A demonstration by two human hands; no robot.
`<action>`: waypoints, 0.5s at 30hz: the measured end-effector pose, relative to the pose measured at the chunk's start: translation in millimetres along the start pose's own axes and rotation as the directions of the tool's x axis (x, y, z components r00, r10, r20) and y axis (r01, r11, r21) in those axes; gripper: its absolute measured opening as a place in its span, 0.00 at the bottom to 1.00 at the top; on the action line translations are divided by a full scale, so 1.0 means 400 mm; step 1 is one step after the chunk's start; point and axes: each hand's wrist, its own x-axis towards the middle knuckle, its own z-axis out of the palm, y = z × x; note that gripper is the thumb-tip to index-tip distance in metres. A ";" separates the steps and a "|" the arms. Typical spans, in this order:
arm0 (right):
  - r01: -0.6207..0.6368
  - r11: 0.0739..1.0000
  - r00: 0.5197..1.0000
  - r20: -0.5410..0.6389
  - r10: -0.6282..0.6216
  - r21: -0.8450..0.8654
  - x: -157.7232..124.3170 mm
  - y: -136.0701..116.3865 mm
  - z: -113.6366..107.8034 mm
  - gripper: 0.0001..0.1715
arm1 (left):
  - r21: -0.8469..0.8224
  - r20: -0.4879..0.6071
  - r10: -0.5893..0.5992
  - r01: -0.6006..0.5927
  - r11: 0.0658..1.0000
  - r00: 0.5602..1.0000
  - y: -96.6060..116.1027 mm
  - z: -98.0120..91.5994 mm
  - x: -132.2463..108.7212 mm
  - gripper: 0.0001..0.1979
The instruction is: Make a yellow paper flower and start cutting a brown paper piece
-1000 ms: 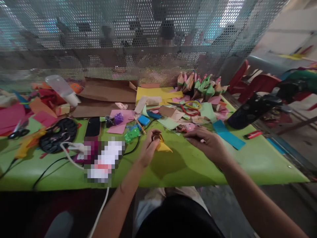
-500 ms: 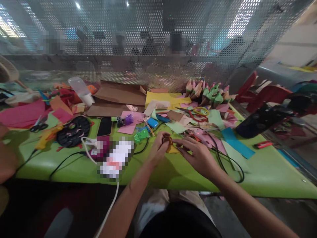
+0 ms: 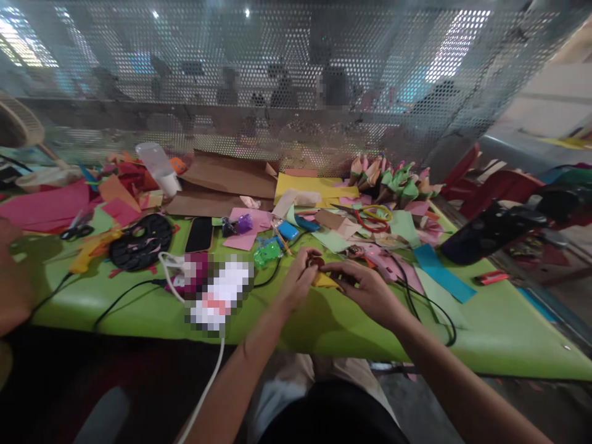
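Note:
My left hand (image 3: 298,277) is closed around a small brown piece (image 3: 317,263) that looks like rolled or folded paper. The fingertips of my right hand (image 3: 363,285) are pinched against the right side of that same piece. Just below the fingers shows a bit of yellow paper (image 3: 325,281); whether it is joined to the brown piece I cannot tell. A pencil-like stick (image 3: 283,239) and a green plastic wrapper (image 3: 267,253) lie beyond my left hand. Pink paper and a dark cable (image 3: 407,285) are beside my right hand.
Scissors with red and yellow handles (image 3: 375,216), a phone (image 3: 200,234), a yellow glue gun (image 3: 90,251) and a black round tray (image 3: 141,242) lie on the green table (image 3: 152,320). Paper cones (image 3: 398,180) stand at the back. A dark bottle (image 3: 485,231) is at right. Another person's arm (image 3: 13,283) is at left.
The view has shifted slightly. Both hands stay together at the small piece, which has turned a little and shows more brown; less yellow shows between the fingers.

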 end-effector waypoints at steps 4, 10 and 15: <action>-0.018 1.000 0.999 -0.046 0.017 -0.008 -0.002 0.014 -0.009 0.17 | -0.021 0.010 0.002 -0.001 1.000 1.000 0.003 -0.001 0.002 0.12; -0.177 0.956 0.965 -0.234 0.122 -0.233 -0.021 0.124 -0.120 0.17 | -0.028 -0.002 -0.041 0.041 0.999 0.999 0.015 -0.004 0.003 0.15; -0.456 0.783 0.885 -0.305 0.351 -0.424 -0.031 0.230 -0.184 0.15 | -0.004 -0.023 -0.038 0.038 0.999 0.999 0.017 -0.007 0.006 0.15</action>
